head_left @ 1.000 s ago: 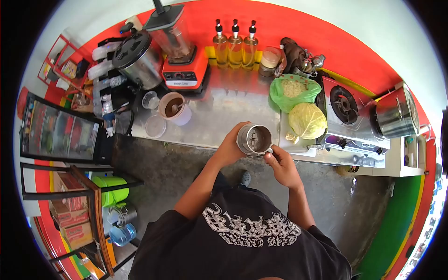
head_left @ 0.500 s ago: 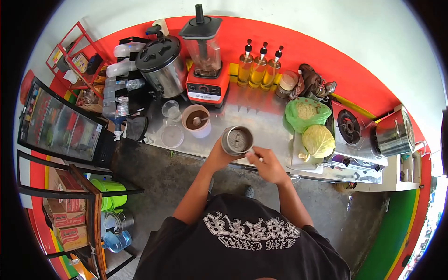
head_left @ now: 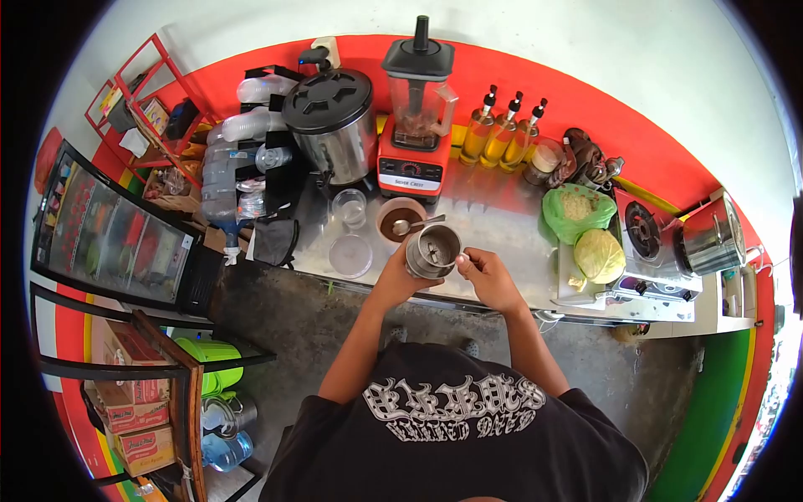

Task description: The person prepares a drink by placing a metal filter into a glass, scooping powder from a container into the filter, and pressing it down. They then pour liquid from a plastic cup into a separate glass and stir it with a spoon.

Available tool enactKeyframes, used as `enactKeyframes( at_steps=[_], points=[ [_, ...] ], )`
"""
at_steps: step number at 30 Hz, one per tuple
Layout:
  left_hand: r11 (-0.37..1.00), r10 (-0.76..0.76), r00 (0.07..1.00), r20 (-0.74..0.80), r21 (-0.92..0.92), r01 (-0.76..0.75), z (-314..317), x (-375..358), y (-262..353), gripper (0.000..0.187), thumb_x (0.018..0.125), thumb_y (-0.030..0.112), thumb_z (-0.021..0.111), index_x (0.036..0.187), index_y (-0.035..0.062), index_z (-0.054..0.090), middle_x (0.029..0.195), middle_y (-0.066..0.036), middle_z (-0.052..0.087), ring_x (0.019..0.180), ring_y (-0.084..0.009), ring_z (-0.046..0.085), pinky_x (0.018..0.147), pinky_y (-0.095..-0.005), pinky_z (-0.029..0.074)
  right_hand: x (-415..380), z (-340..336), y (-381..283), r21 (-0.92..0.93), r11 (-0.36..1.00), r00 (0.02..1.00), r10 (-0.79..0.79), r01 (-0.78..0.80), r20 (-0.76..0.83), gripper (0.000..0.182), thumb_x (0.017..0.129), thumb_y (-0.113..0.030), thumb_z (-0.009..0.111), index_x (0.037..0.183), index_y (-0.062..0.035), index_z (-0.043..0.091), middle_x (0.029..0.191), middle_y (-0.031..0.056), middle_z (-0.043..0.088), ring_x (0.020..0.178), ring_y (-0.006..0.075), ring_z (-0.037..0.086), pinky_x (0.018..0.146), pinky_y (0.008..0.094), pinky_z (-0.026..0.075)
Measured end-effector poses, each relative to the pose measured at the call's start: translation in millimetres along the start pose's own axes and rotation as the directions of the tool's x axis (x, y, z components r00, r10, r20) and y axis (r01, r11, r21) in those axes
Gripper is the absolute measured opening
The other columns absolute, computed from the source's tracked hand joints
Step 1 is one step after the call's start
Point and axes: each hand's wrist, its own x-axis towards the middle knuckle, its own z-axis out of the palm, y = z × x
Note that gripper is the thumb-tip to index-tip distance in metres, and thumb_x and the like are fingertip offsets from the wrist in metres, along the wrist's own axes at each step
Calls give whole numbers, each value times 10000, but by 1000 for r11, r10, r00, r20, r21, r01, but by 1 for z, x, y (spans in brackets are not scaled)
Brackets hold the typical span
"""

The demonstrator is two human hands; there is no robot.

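Note:
A metal cup [head_left: 421, 266] is held tilted between my hands, its open top facing up and showing a grey interior with a small pattern or residue at the bottom. My left hand [head_left: 393, 280] wraps round its side. On the other side, my right hand [head_left: 492, 283] pinches the cup at what looks like its handle. Just behind the cup stands a plastic tub [head_left: 386, 230] of brown powder or liquid, with a spoon [head_left: 405, 227] resting in it. A clear round lid [head_left: 350, 256] and a clear plastic cup [head_left: 351, 211] are to the left of the tub.
On the steel counter [head_left: 493, 213] stand a lidded steel pot [head_left: 335, 138], a red blender [head_left: 411, 163], several oil bottles [head_left: 499, 140], a green bag [head_left: 577, 216], a cabbage [head_left: 600, 256] and a gas stove [head_left: 644, 230]. A rack with boxes [head_left: 144, 448] is at lower left.
The view has swung, so the counter things sit further right. My hands and the metal cup have come closer to the brown tub, overlapping its front edge.

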Motion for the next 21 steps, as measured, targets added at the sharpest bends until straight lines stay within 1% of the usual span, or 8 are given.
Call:
enactKeyframes(
  at_steps=[1,4,8,11,13,15,17,21],
  points=[
    [1000,-15,1000,8,6,15,-10,-3,0,1003,691,56,986,1546,55,462,1464,-84,606,1368,-209,573,1144,-387,480,1,10,-6,6,1000,1000,5,-5,1,456,1130,-350,580,819,-16,563,741,-36,470,723,64,392,621,286,346],
    [999,-33,999,34,8,33,-40,-8,3,998,693,51,982,1546,50,462,1458,-79,608,1357,-207,584,1132,-390,493,10,34,-18,-83,995,971,76,-58,226,467,1126,-367,580,811,-22,569,743,-36,490,717,67,408,632,288,359],
    [998,-35,999,32,-42,36,-71,-10,-10,961,700,54,975,1524,45,481,1425,-72,627,1323,-194,599,1116,-373,495,48,56,-14,109,994,999,-9,5,32,456,1122,-337,582,783,-33,567,723,-33,517,708,66,440,647,288,377],
    [992,-56,995,81,-106,64,-85,-13,-12,935,706,49,967,1510,42,492,1405,-74,638,1299,-190,612,1105,-364,496,48,75,-17,-10,999,994,-35,36,100,439,1101,-345,621,812,-15,604,710,-47,490,682,63,420,602,296,362],
    [989,-44,993,108,-133,59,-90,-14,-12,921,710,49,964,1504,41,498,1396,-76,643,1288,-188,619,1100,-361,496,44,79,-12,18,1000,993,18,-20,115,442,1105,-344,613,815,-11,603,713,-48,488,687,63,415,606,297,361],
    [974,-166,968,190,-122,191,-91,-16,-17,858,724,42,959,1468,37,531,1353,-57,669,1241,-172,639,1055,-364,529,41,83,-2,96,995,1000,7,-6,-6,461,1134,-329,556,774,-43,542,712,-49,470,692,64,395,651,283,370],
    [976,-133,980,148,-152,156,-84,-19,-29,847,716,48,966,1451,35,544,1341,-58,677,1221,-166,647,1041,-364,538,29,85,-1,54,994,992,103,-100,-73,462,1130,-336,563,772,-45,540,706,-46,484,686,63,400,643,284,372],
    [987,-132,965,225,-60,149,-76,-22,-28,853,713,55,972,1448,35,541,1343,-57,671,1227,-163,639,1039,-362,537,3,87,10,-41,981,981,190,-189,32,453,1128,-350,570,793,-45,546,716,-55,464,693,55,383,607,285,347]
  ],
)
